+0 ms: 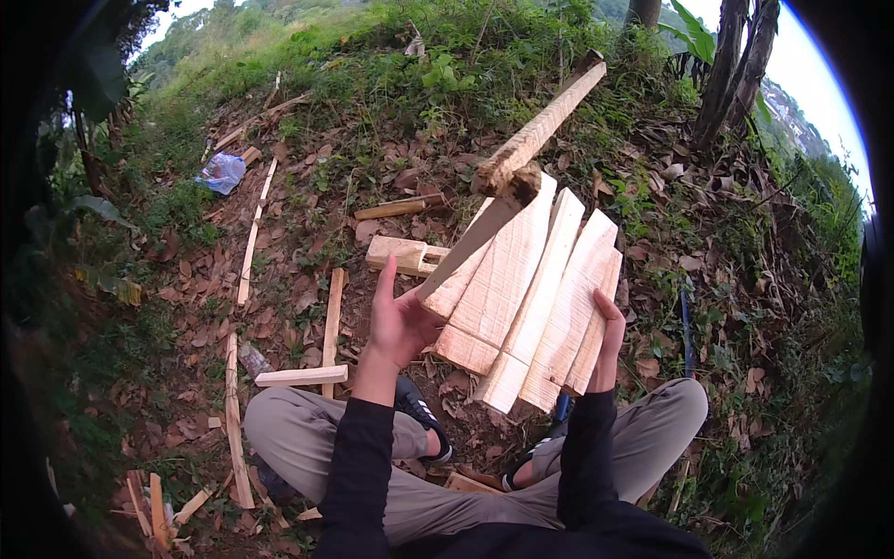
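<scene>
Between my hands, above my lap, is a panel of pale rough-sawn planks (503, 289) laid side by side, tilted, with uneven far ends. A long squared wooden bar (549, 121) juts from its far left side, away from me. My left hand (402, 326) grips the panel's left edge, thumb pointing up and its fingers partly hidden underneath. Around the right edge is my right hand (610, 326), thumb on the outermost plank and the other fingers out of sight. A notched wooden block (396, 253) shows just beyond my left hand; whether it joins the panel I cannot tell.
Wood strips (253, 233) and a short batten (303, 375) lie on the leaf-covered ground at left. A clear plastic bag (222, 173) sits farther off. Offcuts (160, 508) are at lower left, a blue rod (687, 331) at right. Tree trunks (731, 74) stand far right.
</scene>
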Motion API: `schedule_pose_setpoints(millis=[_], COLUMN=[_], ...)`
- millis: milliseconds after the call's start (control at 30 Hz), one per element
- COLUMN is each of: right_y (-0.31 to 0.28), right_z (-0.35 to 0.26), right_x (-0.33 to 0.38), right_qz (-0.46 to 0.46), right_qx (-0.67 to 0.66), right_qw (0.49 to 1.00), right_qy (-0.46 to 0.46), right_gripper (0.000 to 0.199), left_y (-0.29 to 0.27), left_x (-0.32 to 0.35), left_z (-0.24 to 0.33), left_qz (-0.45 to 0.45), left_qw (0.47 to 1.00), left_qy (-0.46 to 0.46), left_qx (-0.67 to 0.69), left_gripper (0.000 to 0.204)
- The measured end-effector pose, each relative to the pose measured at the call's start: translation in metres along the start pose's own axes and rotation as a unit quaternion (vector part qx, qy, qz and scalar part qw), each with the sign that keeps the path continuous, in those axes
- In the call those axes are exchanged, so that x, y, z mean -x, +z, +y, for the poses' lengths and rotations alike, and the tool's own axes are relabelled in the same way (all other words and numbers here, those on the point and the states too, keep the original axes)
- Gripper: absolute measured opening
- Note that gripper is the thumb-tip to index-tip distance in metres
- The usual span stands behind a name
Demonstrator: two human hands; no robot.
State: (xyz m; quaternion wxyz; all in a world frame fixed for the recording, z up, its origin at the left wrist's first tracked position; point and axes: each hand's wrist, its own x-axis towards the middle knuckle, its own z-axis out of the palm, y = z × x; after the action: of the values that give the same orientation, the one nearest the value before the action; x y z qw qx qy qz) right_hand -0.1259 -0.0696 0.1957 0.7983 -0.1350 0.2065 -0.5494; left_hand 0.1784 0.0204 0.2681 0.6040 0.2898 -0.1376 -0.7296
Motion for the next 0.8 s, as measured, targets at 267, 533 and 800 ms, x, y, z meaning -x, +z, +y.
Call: schedule_pose_setpoints(millis=[267,533,800], right_y=[0.031,0.060,0.068], right_z=[-0.006,-0.052,0.006], right_x=[0.014,-0.024,0.002], right_qz=[-0.006,-0.071,-0.206], right_qx=[0.083,0.078,-0.105], right_qw=[0.996,0.993,0.972], right_qy=[0.023,0.046,0.033], right_gripper=[0.060,0.057,0.084], left_y=[-0.047,-0.013,-0.007], left_x=[-0.020,-0.008,-0.018], left_z=[-0.021,-0.025,-0.056], left_qz=[-0.204,-0.092,0.057], left_qw=[0.979,0.991,0.939], left_qy=[0.020,-0.014,0.314], left_qx=[0.013,-0.100,-0.124], left_gripper=[0.062,0.056,0.048])
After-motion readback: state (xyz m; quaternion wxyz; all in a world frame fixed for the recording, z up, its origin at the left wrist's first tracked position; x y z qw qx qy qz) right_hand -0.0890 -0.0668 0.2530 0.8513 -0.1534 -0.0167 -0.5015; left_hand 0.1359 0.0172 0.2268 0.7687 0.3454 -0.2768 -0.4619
